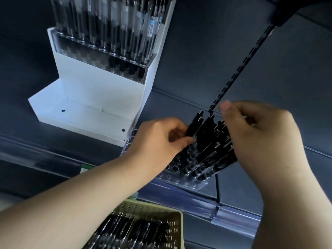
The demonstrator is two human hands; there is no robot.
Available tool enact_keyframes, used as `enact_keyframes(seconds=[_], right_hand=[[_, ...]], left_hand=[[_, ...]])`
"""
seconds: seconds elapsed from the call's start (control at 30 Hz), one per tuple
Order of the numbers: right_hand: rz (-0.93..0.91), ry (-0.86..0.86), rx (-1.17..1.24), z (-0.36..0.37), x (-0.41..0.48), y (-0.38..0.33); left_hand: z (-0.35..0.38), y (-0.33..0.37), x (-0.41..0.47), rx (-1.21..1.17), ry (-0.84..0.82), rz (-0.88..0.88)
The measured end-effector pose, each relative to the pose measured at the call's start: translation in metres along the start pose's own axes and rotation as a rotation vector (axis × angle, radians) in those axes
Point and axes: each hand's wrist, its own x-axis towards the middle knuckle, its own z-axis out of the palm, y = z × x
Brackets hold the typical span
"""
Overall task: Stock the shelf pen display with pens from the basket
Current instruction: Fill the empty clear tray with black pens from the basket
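Note:
A clear pen display (190, 183) with round holes stands on the dark shelf, several black pens (212, 155) upright in its right part. My left hand (158, 139) pinches one black pen (195, 123) near its top, at the left side of the bunch. My right hand (258, 133) curls round the tops of the black pens from the right. A beige perforated basket (177, 230) full of black pens sits at the bottom of the view, under my left forearm.
A white stepped display stand (100, 97) with several clear-barrelled pens rises at the upper left. A slotted black upright (239, 69) runs diagonally behind my right hand. A clear price rail (233, 220) edges the shelf front.

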Motion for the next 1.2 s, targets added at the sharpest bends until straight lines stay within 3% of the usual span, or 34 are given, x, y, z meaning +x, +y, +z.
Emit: enact_keyframes(seconds=[0.3, 0.53, 0.63, 0.8, 1.07, 1.13, 1.2], right_hand=[[-0.007, 0.007, -0.003, -0.011, -0.003, 0.007], [-0.099, 0.051, -0.030, -0.011, -0.011, -0.003], [-0.163, 0.132, -0.036, -0.010, -0.020, -0.009], [-0.253, 0.318, -0.067, 0.005, -0.054, 0.001], [-0.241, 0.033, -0.207, 0.034, -0.109, 0.024], [-0.159, -0.132, -0.292, 0.043, -0.124, 0.029], [0.000, -0.344, -0.344, 0.055, -0.137, 0.034]], left_hand=[[0.003, 0.002, 0.000, 0.116, 0.035, -0.001], [-0.007, 0.001, -0.005, 0.173, -0.068, -0.045], [-0.020, 0.005, -0.015, 0.290, -0.060, 0.086], [-0.051, -0.005, -0.035, 0.585, -0.012, 0.460], [-0.072, -0.021, -0.082, 0.847, -0.163, 0.579], [-0.072, -0.027, -0.098, 0.829, -0.224, 0.506], [-0.071, -0.042, -0.112, 0.805, -0.314, 0.304]])
